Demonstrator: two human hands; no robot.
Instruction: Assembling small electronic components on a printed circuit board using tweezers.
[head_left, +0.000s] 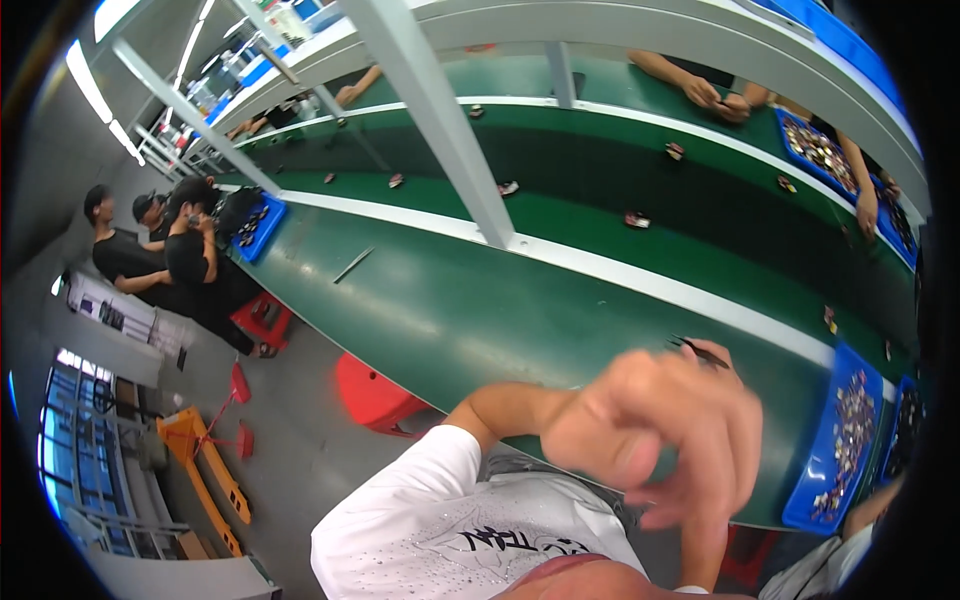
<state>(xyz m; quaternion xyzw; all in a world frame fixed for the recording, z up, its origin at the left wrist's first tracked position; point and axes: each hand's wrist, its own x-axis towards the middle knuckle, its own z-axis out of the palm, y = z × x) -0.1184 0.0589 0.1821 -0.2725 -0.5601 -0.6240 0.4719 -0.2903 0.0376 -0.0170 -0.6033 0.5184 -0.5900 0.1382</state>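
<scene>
Both hands met over the right part of the table [430, 310], the left hand [612, 408] reaching across with its thumb bent in, the right hand [728, 462] overlapping it. Their fingers were curled, but blur and overlap left it impossible to tell how tightly either was closed, or which one bore the dark tool [706, 353]. That tool lay against the fingertips on the far side of the pair, its thin points directed leftward, above the table. Just right of the hands was a blue tray [808, 478] of small, shiny parts.

Judging by its slim shape, the tool was probably light and stiff, perhaps springy if it was a pair of tweezers, with tips easily bent. A pinch along its middle, clear of the points, seemed the best hold; a smooth surface might have let it turn between the fingers.

Most of its length was hidden, so its kind stayed uncertain. Anything inside the curled fingers could not be seen. On the belt [560, 215], the small pieces [637, 220] were too tiny to make out in detail.
</scene>
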